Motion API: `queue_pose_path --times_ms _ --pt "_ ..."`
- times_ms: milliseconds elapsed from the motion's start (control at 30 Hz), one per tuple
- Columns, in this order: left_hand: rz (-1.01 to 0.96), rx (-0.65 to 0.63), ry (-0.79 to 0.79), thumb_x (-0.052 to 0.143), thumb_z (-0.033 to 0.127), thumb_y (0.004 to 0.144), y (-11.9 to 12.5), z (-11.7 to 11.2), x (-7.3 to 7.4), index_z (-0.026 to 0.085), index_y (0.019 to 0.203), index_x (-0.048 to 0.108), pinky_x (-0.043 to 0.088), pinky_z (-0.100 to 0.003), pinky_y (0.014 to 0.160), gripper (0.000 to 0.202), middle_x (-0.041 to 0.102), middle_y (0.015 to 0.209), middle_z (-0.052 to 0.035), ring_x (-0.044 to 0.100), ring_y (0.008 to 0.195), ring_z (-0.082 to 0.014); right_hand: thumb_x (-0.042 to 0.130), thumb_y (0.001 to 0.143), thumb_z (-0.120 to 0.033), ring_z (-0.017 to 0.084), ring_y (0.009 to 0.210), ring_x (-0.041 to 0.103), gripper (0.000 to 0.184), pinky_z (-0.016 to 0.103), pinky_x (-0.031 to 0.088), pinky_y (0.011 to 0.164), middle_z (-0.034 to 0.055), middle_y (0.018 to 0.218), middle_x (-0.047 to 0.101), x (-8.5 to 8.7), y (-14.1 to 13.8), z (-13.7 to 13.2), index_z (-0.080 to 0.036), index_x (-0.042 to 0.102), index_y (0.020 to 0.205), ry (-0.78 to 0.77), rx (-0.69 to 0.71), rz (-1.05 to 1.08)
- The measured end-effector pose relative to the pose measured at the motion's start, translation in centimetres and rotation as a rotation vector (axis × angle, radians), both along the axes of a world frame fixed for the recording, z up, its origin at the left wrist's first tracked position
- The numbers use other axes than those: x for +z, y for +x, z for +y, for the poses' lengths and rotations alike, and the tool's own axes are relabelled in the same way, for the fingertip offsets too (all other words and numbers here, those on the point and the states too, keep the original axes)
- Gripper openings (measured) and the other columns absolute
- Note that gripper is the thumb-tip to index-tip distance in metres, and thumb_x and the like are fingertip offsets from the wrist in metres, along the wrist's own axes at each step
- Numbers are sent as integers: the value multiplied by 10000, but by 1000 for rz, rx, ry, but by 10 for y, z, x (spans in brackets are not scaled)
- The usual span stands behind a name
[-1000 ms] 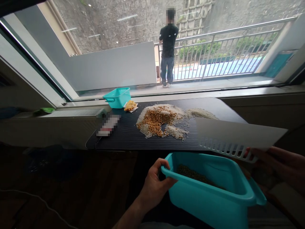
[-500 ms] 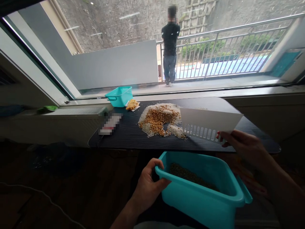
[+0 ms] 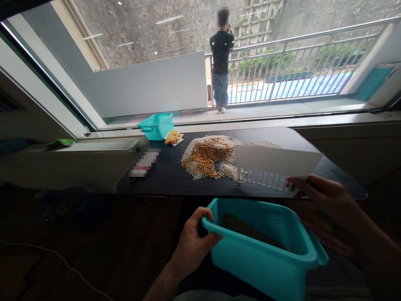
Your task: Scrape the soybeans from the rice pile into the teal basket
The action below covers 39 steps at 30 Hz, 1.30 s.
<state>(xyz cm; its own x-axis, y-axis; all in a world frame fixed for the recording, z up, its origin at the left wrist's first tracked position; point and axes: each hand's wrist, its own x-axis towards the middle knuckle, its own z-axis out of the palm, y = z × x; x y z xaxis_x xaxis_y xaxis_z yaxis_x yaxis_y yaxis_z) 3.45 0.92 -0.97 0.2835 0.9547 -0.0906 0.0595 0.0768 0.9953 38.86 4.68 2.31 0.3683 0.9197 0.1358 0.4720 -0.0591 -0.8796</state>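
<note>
My left hand (image 3: 197,240) is closed on the near left rim of a turquoise plastic bin (image 3: 257,259), with the thumb outside and fingers over the edge. Small dark greenish-brown grains (image 3: 247,230) lie in the bottom of the bin. In my right hand (image 3: 322,192) is a white flat sheet with a row of slots (image 3: 278,161) along its lower edge, pinched at its right end. The sheet hangs over the table, right of a mixed pile of yellow beans (image 3: 205,154) and white grains (image 3: 192,169). Part of the pale grains behind the sheet is hidden.
The dark table (image 3: 169,184) ends just beyond the bin. At its back left are a smaller turquoise bin (image 3: 158,126) and a crumpled yellow item (image 3: 173,136) on white paper. A blurred flat object (image 3: 145,163) lies left. Outside the window stands a person (image 3: 221,58) by a railing.
My right hand has lowered the slotted sheet slightly, showing more pale grains behind its top edge. The bin and my left hand have shifted slightly left. The person outside has changed posture.
</note>
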Motion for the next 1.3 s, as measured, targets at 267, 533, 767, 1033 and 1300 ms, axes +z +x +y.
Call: queue_pose_path --times_ms 267,533,767,1033,1300 --pt "4 17 18 821 365 793 1 -2 1 221 851 576 383 -225 619 290 440 738 62 408 683 -133 768 570 -885 223 612 664 634 351 535 583 67 649 729 13 -16 3 -256 759 646 -5 22 1" --pt "23 30 13 826 360 786 2 0 2 221 852 584 384 -226 629 287 459 743 61 419 694 -137 790 590 -861 208 576 663 627 325 539 543 49 628 732 11 -6 -1 -237 742 622 17 42 -10" --pt "22 43 37 826 349 811 0 -2 0 225 863 587 382 -228 630 275 448 748 54 414 695 -141 787 584 -904 211 590 655 676 339 547 553 54 641 730 4 -7 0 -238 773 698 -5 97 27" --pt "13 50 35 824 350 809 1 -3 -1 222 864 588 379 -223 621 274 436 740 56 408 690 -138 809 574 -906 213 577 631 661 344 541 528 51 638 711 -4 -5 3 -261 794 719 11 106 71" --pt "20 36 7 830 370 813 -1 -2 -1 222 870 588 367 -221 617 290 434 744 65 403 692 -135 881 577 -828 207 617 627 654 294 512 508 71 679 743 -1 -24 -13 -199 817 743 -95 156 241"
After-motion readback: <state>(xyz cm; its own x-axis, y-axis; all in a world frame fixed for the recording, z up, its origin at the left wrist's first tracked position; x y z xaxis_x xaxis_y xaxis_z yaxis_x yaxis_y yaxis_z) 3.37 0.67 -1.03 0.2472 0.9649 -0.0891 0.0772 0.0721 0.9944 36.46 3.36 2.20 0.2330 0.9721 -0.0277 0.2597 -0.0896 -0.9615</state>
